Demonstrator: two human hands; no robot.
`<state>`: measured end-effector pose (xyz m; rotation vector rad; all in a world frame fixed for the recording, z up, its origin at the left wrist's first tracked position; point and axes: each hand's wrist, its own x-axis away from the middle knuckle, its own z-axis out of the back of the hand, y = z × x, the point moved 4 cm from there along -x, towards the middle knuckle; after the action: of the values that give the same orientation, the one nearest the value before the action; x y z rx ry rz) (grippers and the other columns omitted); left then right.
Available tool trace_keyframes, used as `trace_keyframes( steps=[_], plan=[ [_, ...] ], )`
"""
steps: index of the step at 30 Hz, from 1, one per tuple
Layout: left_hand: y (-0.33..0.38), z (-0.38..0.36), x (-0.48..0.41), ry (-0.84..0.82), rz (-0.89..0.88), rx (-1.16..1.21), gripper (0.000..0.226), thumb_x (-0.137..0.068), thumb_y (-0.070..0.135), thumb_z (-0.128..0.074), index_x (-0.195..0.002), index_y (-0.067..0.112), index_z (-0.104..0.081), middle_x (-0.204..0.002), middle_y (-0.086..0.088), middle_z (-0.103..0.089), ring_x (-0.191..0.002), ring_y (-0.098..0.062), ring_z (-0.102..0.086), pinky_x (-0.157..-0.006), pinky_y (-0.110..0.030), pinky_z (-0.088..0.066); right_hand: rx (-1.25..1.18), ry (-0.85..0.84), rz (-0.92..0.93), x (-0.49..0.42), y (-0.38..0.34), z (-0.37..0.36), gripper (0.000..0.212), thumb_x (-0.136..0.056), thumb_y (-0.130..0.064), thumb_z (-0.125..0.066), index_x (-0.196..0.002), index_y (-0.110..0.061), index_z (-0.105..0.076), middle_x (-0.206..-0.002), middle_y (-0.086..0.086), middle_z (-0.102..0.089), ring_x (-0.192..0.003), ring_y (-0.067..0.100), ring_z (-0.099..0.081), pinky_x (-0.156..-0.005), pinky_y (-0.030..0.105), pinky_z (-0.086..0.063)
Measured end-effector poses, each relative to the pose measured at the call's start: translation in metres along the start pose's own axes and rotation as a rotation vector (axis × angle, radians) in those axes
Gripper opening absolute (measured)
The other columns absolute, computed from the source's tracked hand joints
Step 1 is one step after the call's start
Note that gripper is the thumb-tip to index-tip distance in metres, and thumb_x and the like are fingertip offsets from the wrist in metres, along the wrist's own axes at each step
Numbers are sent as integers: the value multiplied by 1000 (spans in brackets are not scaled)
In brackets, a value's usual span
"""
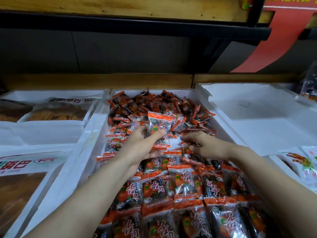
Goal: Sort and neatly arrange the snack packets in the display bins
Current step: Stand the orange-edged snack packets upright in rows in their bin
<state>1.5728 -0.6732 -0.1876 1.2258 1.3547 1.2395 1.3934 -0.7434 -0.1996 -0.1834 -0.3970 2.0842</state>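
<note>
I see the middle display bin (89, 134), with tidy rows (185, 186) near and a loose heap (154, 103) far. The left hand (144, 145) grips a few snack packets (158, 127) upright above it, fingers curled round them. The right hand (204, 145) reaches into the heap; I cannot tell whether its fingers hold anything. The slick held packets could slip and scatter the rows.
</note>
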Motion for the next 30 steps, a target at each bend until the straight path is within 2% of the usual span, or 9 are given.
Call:
trace_keyframes(
  steps=[3, 5, 8, 12, 17, 20, 22, 25, 30],
  plan=[
    [0, -1, 1, 5, -1, -3, 20, -88, 24, -67, -87, 26, -48, -100, 7, -52, -97, -10, -57, -72, -30, -60, -16, -76, 18, -2, -5, -9, 46, -101, -25, -40, -145, -20, -32, -149, 3, -35, -132, 17, -38, -105, 24, -30],
    [-2, -1, 0, 9, 17, -17, 19, -88, 24, -68, -99, 21, -53, -107, 2, -55, -99, -11, -58, -70, -30, -61, 6, -110, 14, -5, -5, -12, 48, -101, -26, -41, -146, -20, -29, -148, 3, -35, -131, 17, -39, -104, 24, -30],
    [-4, -1, -2, 16, 46, -34, 48, -87, 25, -69, -127, 9, -49, -120, -5, -55, -103, -16, -60, -68, -29, -61, 13, -179, 18, -6, -5, -11, 47, -100, -24, -42, -145, -22, -30, -144, 0, -41, -128, 15, -41, -104, 24, -31],
    [-8, -1, -3, 18, 59, -70, 59, -86, 28, -70, -135, 8, -44, -130, -8, -51, -107, -19, -59, -72, -32, -60, 8, -226, 50, -6, -8, -11, 43, -99, -21, -46, -141, -22, -35, -129, -2, -50, -115, 11, -47, -98, 24, -37],
    [-11, 0, -6, 35, 47, -98, 64, -87, 28, -69, -139, 5, -41, -135, -9, -47, -97, -12, -58, -74, -33, -61, 0, -178, 91, -6, -12, -11, 49, -96, -17, -52, -142, -19, -35, -140, -2, -47, -125, 13, -45, -104, 23, -35],
    [-13, -2, -5, 15, 60, -101, 64, -87, 26, -68, -135, -5, -38, -130, -9, -51, -99, -12, -57, -71, -33, -61, 64, -33, 102, -1, -11, 1, 61, -91, -31, -61, -143, -19, -33, -145, -1, -42, -129, 15, -43, -105, 25, -33],
    [-14, -3, -4, -22, 81, -98, 41, -88, 25, -68, -122, 7, -54, -126, -8, -55, -107, -16, -57, -73, -38, -61, 130, 33, 78, 4, -4, 12, 70, -84, -42, -67, -142, -22, -35, -144, -2, -43, -128, 16, -43, -105, 31, -36],
    [-15, -7, -1, -86, 103, -101, 19, -89, 25, -65, -104, 16, -57, -120, 0, -55, -121, -19, -50, -79, -48, -58, 116, -37, 55, 10, 1, 13, 74, -76, -42, -74, -139, -24, -40, -140, -5, -48, -126, 14, -46, -103, 27, -37],
    [-15, -12, 2, -127, 110, -97, 15, -89, 25, -64, -99, 21, -54, -113, 6, -52, -125, -19, -46, -81, -49, -57, 44, -41, 88, 9, -3, 5, 78, -71, -28, -81, -139, -21, -41, -141, -3, -47, -127, 13, -45, -101, 22, -37]
  ],
)
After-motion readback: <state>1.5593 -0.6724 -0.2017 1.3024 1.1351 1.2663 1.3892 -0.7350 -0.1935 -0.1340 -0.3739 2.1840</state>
